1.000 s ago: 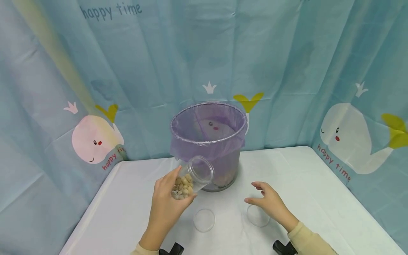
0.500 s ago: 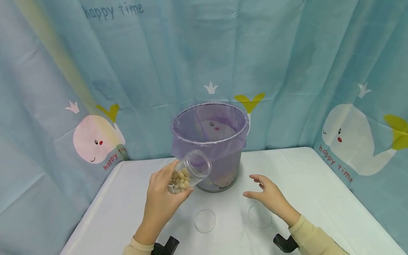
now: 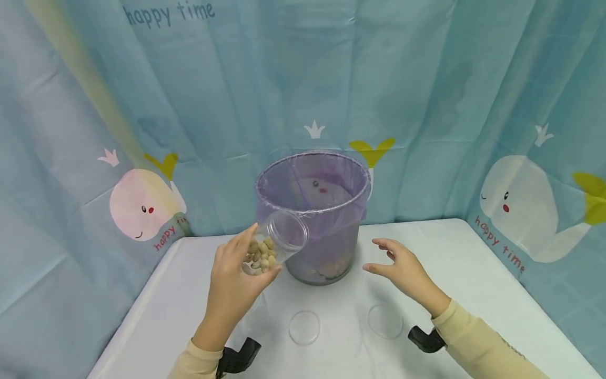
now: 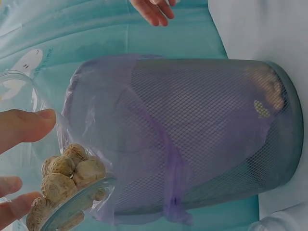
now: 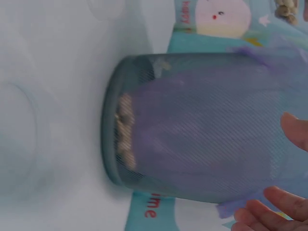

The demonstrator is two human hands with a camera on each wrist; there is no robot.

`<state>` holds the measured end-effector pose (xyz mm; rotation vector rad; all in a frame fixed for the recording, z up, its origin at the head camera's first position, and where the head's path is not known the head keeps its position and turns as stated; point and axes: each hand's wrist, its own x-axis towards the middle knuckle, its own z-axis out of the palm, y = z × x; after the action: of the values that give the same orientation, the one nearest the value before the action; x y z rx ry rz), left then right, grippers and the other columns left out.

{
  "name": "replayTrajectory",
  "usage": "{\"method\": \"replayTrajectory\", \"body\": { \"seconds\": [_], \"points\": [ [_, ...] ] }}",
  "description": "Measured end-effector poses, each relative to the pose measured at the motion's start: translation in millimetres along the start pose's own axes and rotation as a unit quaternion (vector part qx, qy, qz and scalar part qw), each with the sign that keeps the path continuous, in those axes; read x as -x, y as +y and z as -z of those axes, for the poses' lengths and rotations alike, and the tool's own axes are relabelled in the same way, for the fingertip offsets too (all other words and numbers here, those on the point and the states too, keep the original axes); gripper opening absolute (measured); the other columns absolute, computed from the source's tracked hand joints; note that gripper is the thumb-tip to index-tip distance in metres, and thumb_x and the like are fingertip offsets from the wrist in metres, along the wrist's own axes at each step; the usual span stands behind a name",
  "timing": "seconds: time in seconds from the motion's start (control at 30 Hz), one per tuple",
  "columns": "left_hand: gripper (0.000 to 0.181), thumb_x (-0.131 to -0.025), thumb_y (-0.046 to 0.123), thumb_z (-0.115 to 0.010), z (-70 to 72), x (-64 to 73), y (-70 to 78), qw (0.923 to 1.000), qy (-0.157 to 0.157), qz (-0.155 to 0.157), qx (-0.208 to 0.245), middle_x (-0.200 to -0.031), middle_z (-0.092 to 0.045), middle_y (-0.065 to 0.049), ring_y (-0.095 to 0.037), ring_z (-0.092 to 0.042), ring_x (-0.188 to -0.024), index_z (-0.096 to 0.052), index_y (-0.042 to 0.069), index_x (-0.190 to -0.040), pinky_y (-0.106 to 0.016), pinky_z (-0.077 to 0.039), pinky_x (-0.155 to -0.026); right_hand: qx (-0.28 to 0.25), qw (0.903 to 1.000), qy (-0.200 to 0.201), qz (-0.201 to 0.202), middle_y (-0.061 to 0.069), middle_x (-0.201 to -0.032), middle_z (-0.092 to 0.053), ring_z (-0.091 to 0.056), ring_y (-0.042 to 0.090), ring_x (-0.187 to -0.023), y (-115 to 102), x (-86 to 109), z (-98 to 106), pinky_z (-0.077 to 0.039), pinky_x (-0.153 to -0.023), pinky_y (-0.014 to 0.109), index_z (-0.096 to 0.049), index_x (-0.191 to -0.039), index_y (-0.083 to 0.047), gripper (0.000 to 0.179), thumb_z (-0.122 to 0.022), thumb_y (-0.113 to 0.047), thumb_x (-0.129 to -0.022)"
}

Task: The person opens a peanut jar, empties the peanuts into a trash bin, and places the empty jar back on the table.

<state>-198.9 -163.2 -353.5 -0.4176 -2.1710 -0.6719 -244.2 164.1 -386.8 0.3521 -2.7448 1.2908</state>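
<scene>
My left hand (image 3: 239, 279) grips a clear plastic jar (image 3: 289, 231), lidless and tilted, its mouth pointing right in front of the bin. Tan, wrinkled, roundish pieces like small dried mushrooms (image 4: 60, 183) lie in the jar's lower end. Behind it stands a mesh wastebasket (image 3: 326, 252) lined with a purple plastic bag (image 4: 115, 106); more tan pieces (image 5: 126, 132) show through the mesh near its bottom. To the right of the wastebasket, my right hand (image 3: 402, 271) hovers over the table, holding nothing, thumb and fingers apart.
Two clear round lids (image 3: 304, 328) (image 3: 385, 321) lie on the white tabletop (image 3: 341, 347) in front of the wastebasket. Another clear container (image 3: 255, 318) stands beside my left wrist. A blue printed curtain (image 3: 416, 105) encloses the back and sides.
My left hand has lifted the jar and moved it up and left, its contents still inside. My right hand has risen away from the right lid.
</scene>
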Motion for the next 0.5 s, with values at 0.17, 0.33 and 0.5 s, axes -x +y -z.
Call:
{"method": "replayTrajectory", "body": {
  "seconds": [0.17, 0.33, 0.5],
  "points": [
    [0.091, -0.058, 0.018, -0.097, 6.2, -8.5, -0.9, 1.0000, 0.006, -0.007, -0.003, -0.127, -0.064, -0.018, -0.033, -0.053, -0.090, -0.056, 0.004, -0.138, -0.043, -0.051, -0.073, 0.006, 0.9999, 0.007, 0.011, 0.022, -0.147, -0.049, -0.046, 0.041, -0.136, -6.9, -7.1, 8.8, -0.040, -0.115, 0.054, -0.046, -0.145, 0.000, 0.074, -0.077, -0.034, -0.087],
    [0.089, -0.059, 0.017, -0.096, 12.7, -16.5, -0.5, 1.0000, -0.001, -0.002, 0.001, -0.129, -0.064, -0.018, -0.038, -0.055, -0.101, -0.057, 0.005, -0.138, -0.047, -0.054, -0.077, 0.009, 0.9999, 0.005, 0.013, 0.023, -0.149, -0.046, -0.044, 0.042, -0.138, -9.1, -13.7, 16.7, -0.041, -0.114, 0.054, -0.044, -0.146, 0.000, 0.075, -0.075, -0.036, -0.088],
    [0.087, -0.062, 0.016, -0.095, 17.4, -27.0, 0.4, 0.9999, -0.004, -0.006, 0.015, -0.129, -0.064, -0.019, -0.041, -0.056, -0.105, -0.056, 0.005, -0.139, -0.052, -0.052, -0.085, 0.006, 0.9998, 0.015, 0.009, 0.023, -0.152, -0.043, -0.042, 0.041, -0.140, -14.2, -20.4, 33.9, -0.040, -0.115, 0.052, -0.041, -0.148, 0.001, 0.077, -0.074, -0.035, -0.089]
  ]
}}
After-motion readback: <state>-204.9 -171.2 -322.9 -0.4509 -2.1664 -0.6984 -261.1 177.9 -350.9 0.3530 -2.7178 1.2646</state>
